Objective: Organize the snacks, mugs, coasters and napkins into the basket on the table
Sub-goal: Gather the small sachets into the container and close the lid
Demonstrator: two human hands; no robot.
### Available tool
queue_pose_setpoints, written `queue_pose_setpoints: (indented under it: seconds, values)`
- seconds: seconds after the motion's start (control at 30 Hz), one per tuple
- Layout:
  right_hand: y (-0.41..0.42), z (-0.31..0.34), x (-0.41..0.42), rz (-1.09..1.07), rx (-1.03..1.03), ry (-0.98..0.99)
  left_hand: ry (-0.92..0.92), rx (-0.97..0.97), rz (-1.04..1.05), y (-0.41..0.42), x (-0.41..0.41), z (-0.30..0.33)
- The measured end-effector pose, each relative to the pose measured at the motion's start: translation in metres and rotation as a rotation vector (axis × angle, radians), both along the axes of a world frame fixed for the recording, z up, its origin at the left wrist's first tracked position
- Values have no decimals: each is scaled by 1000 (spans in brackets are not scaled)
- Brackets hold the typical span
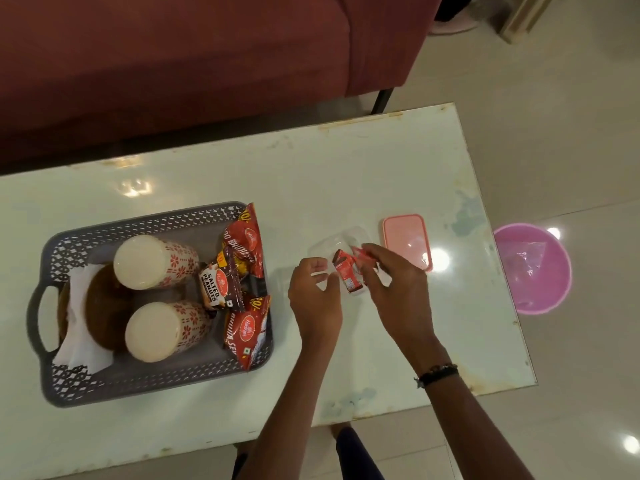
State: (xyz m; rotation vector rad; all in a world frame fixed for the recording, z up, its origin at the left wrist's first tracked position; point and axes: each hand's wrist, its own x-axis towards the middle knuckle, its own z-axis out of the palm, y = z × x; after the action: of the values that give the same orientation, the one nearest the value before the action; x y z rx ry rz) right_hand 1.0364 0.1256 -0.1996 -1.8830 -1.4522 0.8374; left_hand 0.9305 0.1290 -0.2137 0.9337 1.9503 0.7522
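Observation:
A grey perforated basket [69, 386] sits on the left of the table. Inside it, two white mugs with red flowers [152, 261] [162, 332] stand upside down. Beside them are brown coasters [104, 306], white napkins [78, 344] and red snack packets [247, 327], one of them salted peanuts [214, 285]. To the right of the basket stands a clear plastic container [353, 235]. My left hand [313, 299] pinches its near wall. Over the container, my right hand [398, 289] holds a small red packet [349, 275].
A pink lid [407, 240] lies flat just right of the container. A pink bin [533, 268] stands on the floor past the table's right edge. A dark red sofa [173, 64] runs along the far side of the white table [346, 168].

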Motion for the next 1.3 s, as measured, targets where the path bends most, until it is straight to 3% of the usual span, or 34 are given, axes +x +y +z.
queue_pose_setpoints:
  seconds: [0.07,0.27,0.43,0.63,0.77,0.93,1.03,1.1,1.2,1.3]
  values:
    - [3,-5,2,53,-24,-37,-2,-3,-7,0,-2,0]
    - [21,-19,36,-126,-3,-202,-94,-38,-13,0,-4,-1]
    - [38,-53,55,-58,-323,-286,-183,-58,1,2,-2,-1]
    - [29,-67,43,14,-296,-506,-161,-43,-32,4,-1,0]
    - [34,-64,40,56,-328,-554,-128,-23,-71,7,-2,-1]
    - [43,-48,50,4,-212,-456,-154,-26,-57,7,-6,-3]
    - [43,-21,69,-235,-180,-27,-168,-20,-62,7,-6,-2]
    - [36,-11,72,-241,-129,184,-168,-18,-65,7,-7,-3]
    - [20,-26,60,-98,-165,223,-181,-39,-63,8,-8,-5]
    - [9,-50,39,-91,-182,220,-204,-27,-55,8,-7,-6]
